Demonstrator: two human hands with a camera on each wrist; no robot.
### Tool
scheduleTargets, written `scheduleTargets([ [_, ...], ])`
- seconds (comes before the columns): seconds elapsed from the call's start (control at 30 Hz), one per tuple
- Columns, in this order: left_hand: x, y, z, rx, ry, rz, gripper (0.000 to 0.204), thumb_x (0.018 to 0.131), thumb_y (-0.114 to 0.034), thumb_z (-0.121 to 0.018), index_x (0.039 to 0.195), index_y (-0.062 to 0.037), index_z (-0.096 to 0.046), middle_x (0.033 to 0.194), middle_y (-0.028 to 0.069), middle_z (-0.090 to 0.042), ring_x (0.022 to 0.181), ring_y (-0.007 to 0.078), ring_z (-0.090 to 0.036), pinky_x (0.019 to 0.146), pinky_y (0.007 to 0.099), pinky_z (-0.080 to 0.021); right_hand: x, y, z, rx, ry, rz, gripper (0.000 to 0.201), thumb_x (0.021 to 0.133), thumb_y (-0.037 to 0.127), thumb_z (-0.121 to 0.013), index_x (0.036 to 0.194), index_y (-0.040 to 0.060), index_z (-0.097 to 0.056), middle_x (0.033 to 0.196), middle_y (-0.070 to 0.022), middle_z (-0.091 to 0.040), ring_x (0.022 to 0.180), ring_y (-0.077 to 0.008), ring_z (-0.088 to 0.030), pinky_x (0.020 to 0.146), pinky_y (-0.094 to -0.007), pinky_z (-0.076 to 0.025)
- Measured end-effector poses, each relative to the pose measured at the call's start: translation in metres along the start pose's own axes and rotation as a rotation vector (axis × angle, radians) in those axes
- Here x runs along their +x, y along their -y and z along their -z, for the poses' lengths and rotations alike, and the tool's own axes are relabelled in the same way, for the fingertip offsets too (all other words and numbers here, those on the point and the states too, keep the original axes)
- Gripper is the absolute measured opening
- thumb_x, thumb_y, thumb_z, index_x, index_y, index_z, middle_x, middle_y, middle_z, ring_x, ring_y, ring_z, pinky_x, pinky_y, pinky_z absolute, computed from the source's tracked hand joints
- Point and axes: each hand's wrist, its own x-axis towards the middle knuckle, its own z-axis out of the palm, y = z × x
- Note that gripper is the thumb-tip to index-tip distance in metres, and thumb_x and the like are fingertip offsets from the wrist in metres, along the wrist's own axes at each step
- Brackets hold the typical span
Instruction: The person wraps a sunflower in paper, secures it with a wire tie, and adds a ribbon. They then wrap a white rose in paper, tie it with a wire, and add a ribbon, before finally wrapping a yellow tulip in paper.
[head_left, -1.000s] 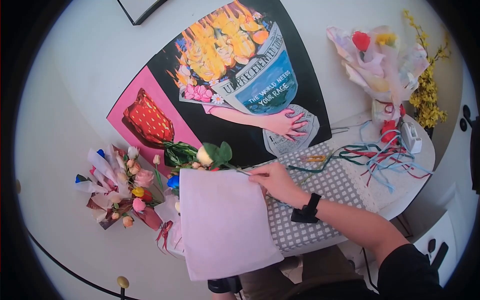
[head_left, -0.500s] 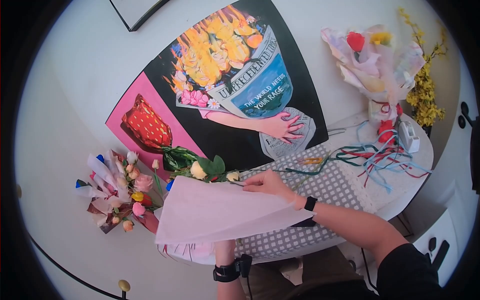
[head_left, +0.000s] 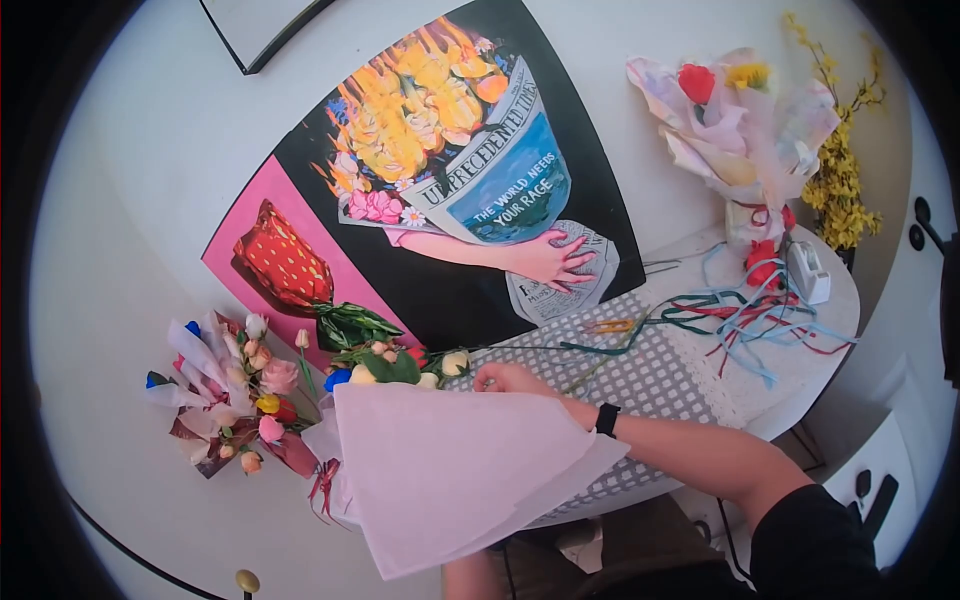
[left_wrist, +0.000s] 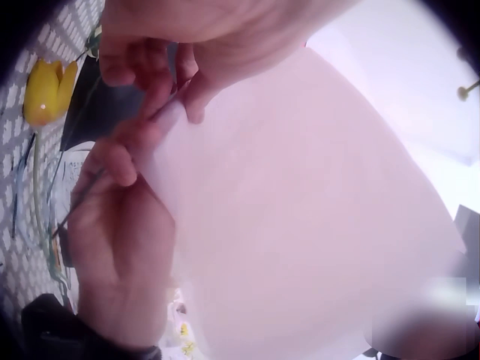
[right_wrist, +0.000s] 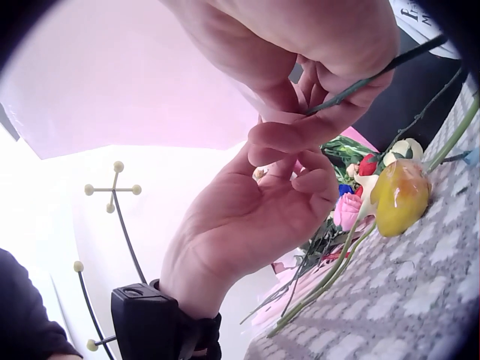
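Note:
A pale pink sheet of wrapping paper spreads over the front of the table, covering my left hand in the head view. In the left wrist view my left hand pinches the paper's edge between thumb and fingers. My right hand is right beside it at the paper's upper edge. Its fingers grip a thin dark green flower stem, which shows in the right wrist view. Above the paper's top edge show a cream rose and its green leaf. The stem's lower part is hidden.
Wrapped bouquets stand at the left; another bouquet stands at the back right. Loose ribbons and a white tape dispenser lie on the right. A yellow tulip rests on the grey checked cloth. A painting leans behind.
The paper swung rightward over my right wrist, then spread back down, hiding my left hand again. The cream rose and my right hand have come lower, to the paper's top edge.

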Motion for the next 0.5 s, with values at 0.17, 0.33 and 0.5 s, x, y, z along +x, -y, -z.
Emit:
scheduleTargets([
  [0.17, 0.006, -0.003, -0.002, 0.032, 0.012, -0.012, 0.033, 0.097, -0.023, -0.070, 0.117, 0.0030, -0.065, 0.106, 0.0057, -0.068, 0.097, 0.0146, -0.062, 0.080, 0.0326, -0.052, -0.002, 0.007, -0.005, 0.192, 0.123, -0.027, 0.023, 0.100, 0.022, -0.068, 0.106, 0.0042, -0.055, 0.083, 0.0014, -0.066, 0.072, -0.0023, -0.062, 0.059, -0.0193, -0.047],
  [0.33, 0.008, -0.008, -0.001, 0.063, 0.017, -0.018, 0.032, 0.097, -0.022, -0.070, 0.116, 0.0030, -0.065, 0.104, 0.0053, -0.068, 0.094, 0.0139, -0.062, 0.078, 0.0318, -0.051, -0.011, 0.028, -0.010, 0.278, 0.182, -0.079, 0.021, 0.100, 0.022, -0.066, 0.107, 0.0047, -0.056, 0.083, 0.0013, -0.065, 0.071, -0.0031, -0.060, 0.060, -0.0204, -0.046],
  [0.5, 0.014, -0.016, -0.005, 0.092, 0.026, -0.031, 0.030, 0.096, -0.021, -0.070, 0.114, 0.0029, -0.066, 0.102, 0.0050, -0.068, 0.091, 0.0132, -0.061, 0.077, 0.0309, -0.050, -0.005, 0.029, -0.005, 0.187, 0.201, -0.093, 0.019, 0.100, 0.019, -0.065, 0.107, 0.0032, -0.058, 0.089, -0.0015, -0.066, 0.078, -0.0063, -0.061, 0.066, -0.0243, -0.048],
])
